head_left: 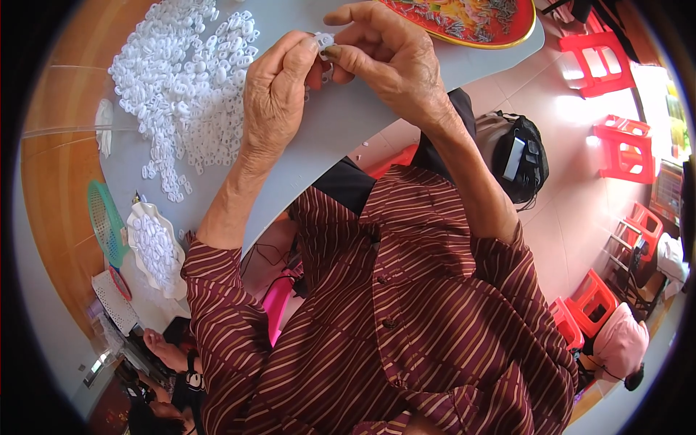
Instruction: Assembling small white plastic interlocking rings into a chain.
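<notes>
My left hand and my right hand meet above a grey table. Together their fingertips pinch a small white plastic piece. A big heap of the same white plastic pieces lies spread on the table just left of my left hand. Both forearms come up from maroon striped sleeves.
A white dish of white pieces sits at the table's near left edge beside a green fan-like basket. A red and yellow tray lies at the far right. Red stools stand on the tiled floor. Another person's hands show at the lower left.
</notes>
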Action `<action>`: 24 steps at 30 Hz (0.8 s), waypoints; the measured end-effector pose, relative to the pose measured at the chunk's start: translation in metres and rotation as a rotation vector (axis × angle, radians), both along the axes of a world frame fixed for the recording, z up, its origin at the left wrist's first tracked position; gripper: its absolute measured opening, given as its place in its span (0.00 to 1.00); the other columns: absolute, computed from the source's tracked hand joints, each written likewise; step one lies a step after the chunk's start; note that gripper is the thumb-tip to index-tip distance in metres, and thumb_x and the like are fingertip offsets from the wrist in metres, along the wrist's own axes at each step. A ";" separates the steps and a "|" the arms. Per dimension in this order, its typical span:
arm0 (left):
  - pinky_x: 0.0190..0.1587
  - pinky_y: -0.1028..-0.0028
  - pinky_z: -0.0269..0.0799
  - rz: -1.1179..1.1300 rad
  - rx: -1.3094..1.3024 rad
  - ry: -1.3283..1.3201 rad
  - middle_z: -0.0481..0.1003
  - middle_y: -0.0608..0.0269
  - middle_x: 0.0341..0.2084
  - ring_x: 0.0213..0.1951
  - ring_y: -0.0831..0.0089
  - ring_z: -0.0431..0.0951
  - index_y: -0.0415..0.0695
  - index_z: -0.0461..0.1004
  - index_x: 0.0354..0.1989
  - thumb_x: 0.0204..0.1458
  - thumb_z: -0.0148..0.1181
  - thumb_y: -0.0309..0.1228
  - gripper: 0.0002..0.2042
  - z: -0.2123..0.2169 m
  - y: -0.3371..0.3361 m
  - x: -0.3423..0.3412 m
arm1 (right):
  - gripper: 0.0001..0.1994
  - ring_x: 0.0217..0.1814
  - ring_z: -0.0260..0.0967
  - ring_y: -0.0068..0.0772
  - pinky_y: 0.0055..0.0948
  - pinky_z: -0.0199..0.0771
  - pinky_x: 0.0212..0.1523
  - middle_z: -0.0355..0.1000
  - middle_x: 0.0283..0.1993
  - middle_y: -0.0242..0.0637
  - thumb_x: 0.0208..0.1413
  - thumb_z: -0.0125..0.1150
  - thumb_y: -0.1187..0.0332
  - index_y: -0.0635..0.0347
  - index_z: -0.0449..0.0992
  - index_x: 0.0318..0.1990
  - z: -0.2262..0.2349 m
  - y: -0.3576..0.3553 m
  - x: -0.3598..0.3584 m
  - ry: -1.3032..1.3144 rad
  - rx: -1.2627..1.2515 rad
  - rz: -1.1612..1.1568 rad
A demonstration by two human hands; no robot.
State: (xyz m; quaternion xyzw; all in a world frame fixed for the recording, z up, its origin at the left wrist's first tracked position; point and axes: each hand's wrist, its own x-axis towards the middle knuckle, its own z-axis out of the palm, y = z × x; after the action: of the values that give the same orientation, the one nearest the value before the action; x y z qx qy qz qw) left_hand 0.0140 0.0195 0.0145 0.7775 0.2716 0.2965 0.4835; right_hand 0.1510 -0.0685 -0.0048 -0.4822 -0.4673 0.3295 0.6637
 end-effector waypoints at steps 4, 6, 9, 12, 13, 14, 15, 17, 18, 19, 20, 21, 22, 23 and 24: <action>0.22 0.79 0.58 -0.088 -0.100 0.062 0.66 0.70 0.14 0.19 0.83 0.62 0.40 0.72 0.28 0.58 0.47 0.39 0.15 0.005 0.007 -0.002 | 0.13 0.31 0.72 0.19 0.18 0.74 0.34 0.73 0.30 0.34 0.53 0.57 0.77 0.67 0.68 0.47 -0.001 0.001 0.000 0.010 0.022 -0.024; 0.22 0.79 0.57 -0.102 -0.106 0.069 0.65 0.70 0.14 0.19 0.83 0.61 0.40 0.72 0.27 0.58 0.47 0.39 0.15 0.004 0.006 -0.001 | 0.13 0.31 0.72 0.19 0.18 0.74 0.34 0.73 0.29 0.34 0.53 0.57 0.77 0.67 0.68 0.47 -0.001 0.000 0.000 -0.021 -0.001 -0.027; 0.22 0.79 0.57 -0.031 -0.022 0.056 0.64 0.70 0.13 0.19 0.83 0.61 0.41 0.71 0.26 0.57 0.47 0.39 0.15 0.000 0.006 0.001 | 0.13 0.30 0.72 0.19 0.18 0.74 0.33 0.73 0.29 0.35 0.53 0.57 0.77 0.67 0.67 0.46 -0.002 0.000 0.000 0.026 0.007 0.002; 0.22 0.79 0.56 -0.024 -0.033 0.006 0.64 0.70 0.14 0.19 0.83 0.60 0.40 0.69 0.25 0.57 0.47 0.38 0.14 -0.001 0.009 0.000 | 0.13 0.30 0.72 0.19 0.19 0.74 0.32 0.74 0.30 0.36 0.52 0.57 0.77 0.68 0.66 0.45 0.000 -0.001 -0.001 0.034 0.003 0.017; 0.22 0.79 0.56 -0.024 -0.040 0.004 0.64 0.70 0.14 0.19 0.83 0.60 0.40 0.69 0.25 0.57 0.47 0.38 0.14 -0.001 0.009 0.000 | 0.13 0.30 0.72 0.20 0.19 0.74 0.32 0.74 0.30 0.36 0.52 0.57 0.77 0.68 0.66 0.45 -0.001 -0.001 0.000 0.032 0.006 0.027; 0.21 0.79 0.55 -0.024 -0.047 0.002 0.64 0.70 0.14 0.19 0.83 0.60 0.40 0.68 0.25 0.57 0.47 0.37 0.14 -0.001 0.010 0.000 | 0.13 0.30 0.72 0.20 0.19 0.74 0.31 0.74 0.30 0.37 0.52 0.57 0.77 0.69 0.66 0.45 -0.001 -0.001 0.000 0.031 0.009 0.037; 0.21 0.79 0.55 -0.023 -0.046 0.002 0.64 0.70 0.14 0.19 0.83 0.60 0.40 0.68 0.25 0.57 0.47 0.37 0.14 -0.001 0.011 -0.001 | 0.13 0.30 0.72 0.20 0.19 0.74 0.31 0.74 0.30 0.37 0.52 0.57 0.77 0.69 0.66 0.45 0.000 -0.001 0.000 0.032 0.009 0.038; 0.22 0.79 0.56 -0.075 -0.066 0.034 0.64 0.71 0.14 0.19 0.83 0.60 0.41 0.68 0.25 0.57 0.47 0.37 0.14 -0.001 0.014 -0.004 | 0.13 0.30 0.72 0.20 0.19 0.74 0.31 0.74 0.30 0.37 0.52 0.57 0.78 0.69 0.66 0.45 0.002 -0.003 0.000 -0.015 -0.017 0.026; 0.22 0.79 0.56 -0.076 -0.067 0.034 0.64 0.71 0.14 0.19 0.83 0.60 0.41 0.68 0.25 0.57 0.47 0.37 0.14 -0.001 0.015 -0.004 | 0.13 0.30 0.72 0.20 0.19 0.74 0.31 0.74 0.30 0.37 0.52 0.57 0.78 0.69 0.66 0.45 0.002 -0.002 0.000 -0.015 -0.018 0.025; 0.22 0.79 0.57 -0.075 -0.061 0.050 0.64 0.70 0.14 0.19 0.83 0.60 0.40 0.68 0.25 0.57 0.47 0.37 0.14 -0.001 0.016 -0.005 | 0.13 0.30 0.72 0.20 0.19 0.74 0.31 0.74 0.30 0.37 0.52 0.57 0.77 0.69 0.65 0.45 0.000 -0.001 0.000 0.004 -0.004 0.027; 0.23 0.79 0.58 -0.073 -0.055 0.067 0.64 0.70 0.14 0.19 0.83 0.61 0.40 0.68 0.26 0.57 0.47 0.38 0.14 -0.001 0.016 -0.005 | 0.13 0.29 0.72 0.21 0.19 0.74 0.31 0.74 0.29 0.37 0.52 0.57 0.77 0.69 0.65 0.45 0.000 -0.001 0.000 0.022 0.010 0.030; 0.23 0.79 0.58 -0.072 -0.056 0.068 0.64 0.70 0.14 0.19 0.83 0.61 0.40 0.68 0.26 0.57 0.47 0.38 0.14 -0.001 0.015 -0.004 | 0.13 0.29 0.72 0.21 0.19 0.74 0.31 0.74 0.29 0.37 0.52 0.57 0.77 0.69 0.65 0.45 0.000 -0.001 0.000 0.024 0.008 0.031; 0.23 0.79 0.59 -0.107 -0.036 0.067 0.64 0.69 0.14 0.20 0.82 0.62 0.40 0.68 0.26 0.57 0.46 0.38 0.14 -0.001 0.012 -0.004 | 0.14 0.29 0.72 0.20 0.19 0.74 0.31 0.74 0.29 0.37 0.52 0.57 0.77 0.69 0.65 0.45 0.002 -0.002 0.000 -0.001 -0.001 0.022; 0.24 0.78 0.60 -0.142 -0.015 0.067 0.64 0.69 0.15 0.20 0.82 0.62 0.39 0.68 0.27 0.57 0.46 0.38 0.14 0.000 0.011 -0.004 | 0.14 0.29 0.72 0.20 0.19 0.74 0.31 0.74 0.29 0.37 0.52 0.57 0.77 0.69 0.65 0.45 0.003 -0.002 0.000 -0.026 -0.011 0.013; 0.24 0.78 0.60 -0.143 -0.016 0.068 0.64 0.69 0.15 0.20 0.82 0.62 0.39 0.68 0.27 0.57 0.46 0.38 0.14 0.001 0.011 -0.004 | 0.14 0.29 0.72 0.20 0.19 0.74 0.31 0.74 0.29 0.37 0.52 0.57 0.77 0.69 0.65 0.45 0.003 -0.002 0.000 -0.026 -0.012 0.012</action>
State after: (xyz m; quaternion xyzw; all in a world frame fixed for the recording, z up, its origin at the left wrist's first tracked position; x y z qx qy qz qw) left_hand 0.0102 0.0301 0.0158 0.8008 0.2338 0.2326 0.5000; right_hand 0.1512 -0.0704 -0.0014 -0.4876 -0.4766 0.3299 0.6529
